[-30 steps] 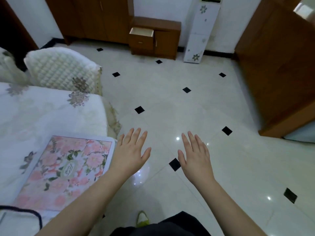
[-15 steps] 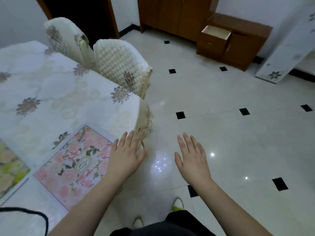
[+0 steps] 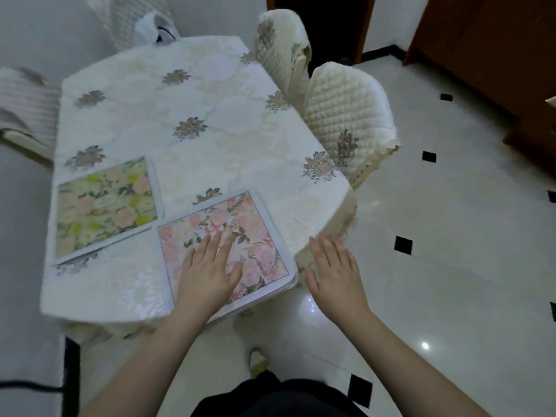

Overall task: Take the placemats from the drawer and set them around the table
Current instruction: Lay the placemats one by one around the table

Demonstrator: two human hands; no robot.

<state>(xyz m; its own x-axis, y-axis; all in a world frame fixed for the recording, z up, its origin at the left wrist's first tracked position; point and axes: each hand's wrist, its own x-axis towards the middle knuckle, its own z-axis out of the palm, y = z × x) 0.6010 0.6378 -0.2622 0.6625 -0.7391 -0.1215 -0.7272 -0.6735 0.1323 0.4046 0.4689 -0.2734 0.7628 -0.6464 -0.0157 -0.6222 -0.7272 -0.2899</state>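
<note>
A person stands at the near corner of a cloth-covered dining table, lower centre of the frame, partway through laying placemats. The left hand lies flat, fingers straight and spread, on a pink floral placemat set at the table's near edge; layered edges at its lower right corner suggest more than one mat is stacked there, though the count cannot be told. The right hand hovers open just beside that corner, fingers straight, holding nothing. A second, yellow-green floral placemat lies at centre left of the frame, just beside the pink one and seemingly already in its place.

Judged from the table, the job is well short of done: two spots on the near side carry mats, while the far side of the cloth, toward the top of the frame, shows none. Quilted chairs at upper right mark seats yet to be served. The drawer itself is not clearly in view, so whether mats remain inside cannot be told.
</note>
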